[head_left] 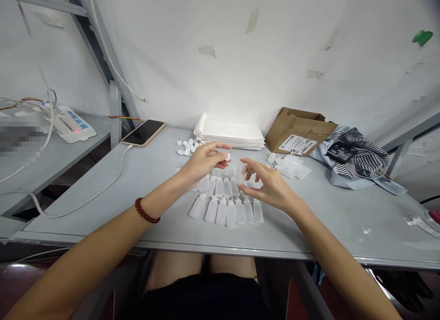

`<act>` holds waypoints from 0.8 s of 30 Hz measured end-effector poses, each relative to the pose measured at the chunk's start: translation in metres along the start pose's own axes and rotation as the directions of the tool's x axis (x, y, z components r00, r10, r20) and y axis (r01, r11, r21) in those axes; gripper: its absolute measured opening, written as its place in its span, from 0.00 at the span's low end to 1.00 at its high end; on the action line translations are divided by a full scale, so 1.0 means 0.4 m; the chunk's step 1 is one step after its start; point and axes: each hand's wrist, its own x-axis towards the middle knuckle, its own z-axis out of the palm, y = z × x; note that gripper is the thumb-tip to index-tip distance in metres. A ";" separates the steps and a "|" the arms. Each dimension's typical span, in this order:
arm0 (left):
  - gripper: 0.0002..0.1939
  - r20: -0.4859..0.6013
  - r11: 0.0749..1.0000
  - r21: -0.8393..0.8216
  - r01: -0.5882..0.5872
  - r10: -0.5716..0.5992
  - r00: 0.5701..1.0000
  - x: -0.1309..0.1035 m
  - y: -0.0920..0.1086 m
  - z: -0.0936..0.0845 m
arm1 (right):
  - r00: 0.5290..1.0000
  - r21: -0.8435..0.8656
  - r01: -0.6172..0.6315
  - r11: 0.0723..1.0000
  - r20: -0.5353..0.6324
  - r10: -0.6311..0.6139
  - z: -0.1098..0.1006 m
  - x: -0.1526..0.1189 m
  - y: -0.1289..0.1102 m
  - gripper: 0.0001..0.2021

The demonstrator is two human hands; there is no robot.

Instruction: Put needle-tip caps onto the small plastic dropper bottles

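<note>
"From over here I can't make out which hand has what."

"The left hand (207, 159) pinches a small white cap (228, 157), thumb and fingertips pressed together on it. The right hand (267, 181) grips a translucent bottle (241, 172) between thumb and fingers. The hands are apart, with cap and bottle near each other, not touching."

"So which step would you call this?"

"Matching a cap to a bottle, I'd judge. There's a heap of white caps (186, 151) just beyond the left hand, and a front row of bottles (230, 213) lies on the grey table (144, 187) close to the person. Another row (219, 186) lies behind it, partly under the hands."

"Does the one in hand have anything on its mouth?"

"Can't tell; it's too blurred and the fingers crowd it."

"And what would the next move call for?"

"Lining the cap up with the bottle's mouth, I think. Keep the right hand steady and squeeze lightly, since the bottle looks thin and soft. The cap is tiny, so a loose pinch might drop it among the rows."
</note>
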 end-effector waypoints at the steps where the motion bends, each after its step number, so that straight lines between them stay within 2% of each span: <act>1: 0.13 0.011 0.999 -0.053 0.004 -0.004 1.000 -0.003 0.000 0.004 | 1.000 0.000 0.012 1.000 -0.018 -0.012 0.008 0.000 0.002 0.27; 4: 0.13 0.031 0.980 -0.197 0.017 -0.011 0.999 -0.008 -0.004 0.013 | 0.996 0.002 0.056 0.998 -0.067 -0.056 0.025 -0.001 0.004 0.29; 10: 0.11 -0.010 0.919 -0.395 0.001 -0.005 1.000 -0.009 -0.021 0.030 | 0.982 -0.009 0.143 0.990 -0.126 -0.143 0.033 0.003 -0.011 0.32; 16: 0.08 0.000 0.891 -0.454 0.023 -0.026 1.000 -0.012 -0.030 0.046 | 0.970 -0.009 0.182 0.983 -0.161 -0.181 0.031 0.004 -0.015 0.34; 24: 0.09 0.038 0.891 -0.451 0.055 -0.043 0.998 -0.016 -0.027 0.048 | 0.954 0.004 0.234 0.972 -0.195 -0.229 0.034 0.000 -0.014 0.35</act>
